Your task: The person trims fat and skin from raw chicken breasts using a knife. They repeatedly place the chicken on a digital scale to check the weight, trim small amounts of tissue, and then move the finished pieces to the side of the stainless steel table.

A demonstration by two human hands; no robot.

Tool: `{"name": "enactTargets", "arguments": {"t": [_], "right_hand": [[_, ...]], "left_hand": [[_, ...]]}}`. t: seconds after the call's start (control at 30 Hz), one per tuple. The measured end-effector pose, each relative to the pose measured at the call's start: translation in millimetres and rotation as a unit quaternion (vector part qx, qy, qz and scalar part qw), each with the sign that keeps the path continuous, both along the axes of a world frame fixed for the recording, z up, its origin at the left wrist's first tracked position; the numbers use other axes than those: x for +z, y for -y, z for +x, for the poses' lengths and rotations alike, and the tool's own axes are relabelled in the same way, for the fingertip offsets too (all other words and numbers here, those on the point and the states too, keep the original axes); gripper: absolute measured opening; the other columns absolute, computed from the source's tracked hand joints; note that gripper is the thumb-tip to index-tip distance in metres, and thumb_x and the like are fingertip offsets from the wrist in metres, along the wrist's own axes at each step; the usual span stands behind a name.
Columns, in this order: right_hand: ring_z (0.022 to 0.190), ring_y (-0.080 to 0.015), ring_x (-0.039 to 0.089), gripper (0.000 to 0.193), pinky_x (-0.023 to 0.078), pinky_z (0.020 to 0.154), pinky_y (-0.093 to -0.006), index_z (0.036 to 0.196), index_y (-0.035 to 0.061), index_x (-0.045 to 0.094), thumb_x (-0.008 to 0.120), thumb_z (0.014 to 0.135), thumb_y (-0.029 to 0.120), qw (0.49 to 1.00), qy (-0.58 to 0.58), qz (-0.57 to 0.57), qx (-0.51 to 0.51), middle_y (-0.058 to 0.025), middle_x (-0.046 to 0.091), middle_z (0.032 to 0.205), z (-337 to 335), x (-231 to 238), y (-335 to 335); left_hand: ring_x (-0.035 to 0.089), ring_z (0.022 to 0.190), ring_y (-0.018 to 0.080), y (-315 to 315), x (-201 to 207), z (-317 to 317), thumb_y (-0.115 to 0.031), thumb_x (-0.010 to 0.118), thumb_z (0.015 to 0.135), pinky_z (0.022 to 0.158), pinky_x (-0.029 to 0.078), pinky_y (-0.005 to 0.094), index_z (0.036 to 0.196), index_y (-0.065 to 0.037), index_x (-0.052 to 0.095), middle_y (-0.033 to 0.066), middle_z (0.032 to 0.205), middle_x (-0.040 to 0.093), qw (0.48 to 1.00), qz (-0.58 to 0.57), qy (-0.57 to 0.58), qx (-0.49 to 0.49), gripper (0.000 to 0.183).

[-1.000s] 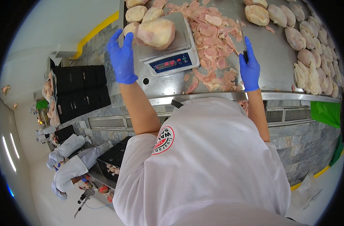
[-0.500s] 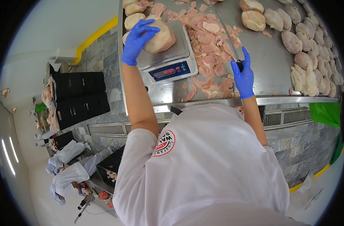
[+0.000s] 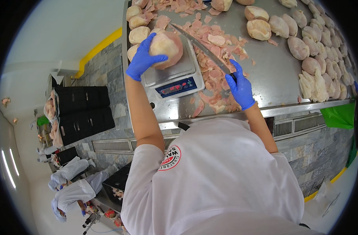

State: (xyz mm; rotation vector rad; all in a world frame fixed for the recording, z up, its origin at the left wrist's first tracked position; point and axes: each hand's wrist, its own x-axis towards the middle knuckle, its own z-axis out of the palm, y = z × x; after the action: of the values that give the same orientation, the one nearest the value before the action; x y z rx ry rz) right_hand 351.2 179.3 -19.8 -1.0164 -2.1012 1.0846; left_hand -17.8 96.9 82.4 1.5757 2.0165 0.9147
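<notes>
My left hand (image 3: 143,58), in a blue glove, grips a large rounded piece of raw meat (image 3: 167,49) from its left side. The piece is pale pink with a whitish skin. It is over the steel pan of a digital scale (image 3: 147,80), tilted up on its side; whether it touches the pan is hard to tell. My right hand (image 3: 241,87), also gloved in blue, holds a long knife (image 3: 206,51) by its black handle. The blade slants up and left across a heap of thin meat trimmings (image 3: 214,74), its tip close to the rounded piece.
More rounded meat pieces (image 3: 139,35) line the table's left edge. Many others (image 3: 298,47) crowd the right side of the steel table (image 3: 271,74). Black crates (image 3: 83,103) are stacked on the floor at left. Two people in white (image 3: 75,194) work farther off at lower left.
The knife has swung left, its tip now near the meat piece, and my right hand has moved left and down. My left hand has shifted its hold and turned the piece.
</notes>
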Motion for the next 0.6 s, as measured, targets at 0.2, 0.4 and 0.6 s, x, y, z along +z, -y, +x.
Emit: {"name": "enactTargets", "arguments": {"t": [0.2,0.4,0.6], "right_hand": [[0.066,-0.0358,0.065,0.066,0.050,0.061,-0.0447,0.152,0.0171,0.035,0.063,0.097,0.037,0.999,-0.011,0.015,0.045,-0.0129,0.063,0.075,-12.7,10.5,5.1],[0.069,-0.0368,0.066,0.072,0.052,0.063,-0.0461,0.153,0.0167,0.031,0.065,0.094,0.041,0.998,-0.015,0.000,0.064,-0.0141,0.065,0.077,-27.9,6.5,8.3],[0.068,-0.0358,0.066,0.071,0.051,0.061,-0.0454,0.152,0.0166,0.032,0.064,0.094,0.041,0.994,-0.008,0.025,0.102,-0.0134,0.063,0.070,-38.0,2.0,4.9]], "left_hand": [[0.046,0.137,0.0292,3.8,2.8,10.7,-0.030,0.090,0.071,0.114,0.038,0.0409,0.148,0.000,0.041,0.0186,0.145,0.051,0.999,-0.001,0.023,-0.026,0.096],[0.047,0.135,0.0281,-11.9,4.7,28.9,-0.025,0.086,0.076,0.114,0.037,0.0385,0.147,-0.003,0.044,0.0142,0.141,0.054,0.998,-0.019,0.037,-0.055,0.086],[0.045,0.136,0.0313,0.5,-19.8,-3.5,-0.020,0.087,0.073,0.115,0.036,0.0394,0.147,-0.003,0.043,0.0149,0.147,0.046,0.983,0.090,-0.149,-0.061,0.087]]}}
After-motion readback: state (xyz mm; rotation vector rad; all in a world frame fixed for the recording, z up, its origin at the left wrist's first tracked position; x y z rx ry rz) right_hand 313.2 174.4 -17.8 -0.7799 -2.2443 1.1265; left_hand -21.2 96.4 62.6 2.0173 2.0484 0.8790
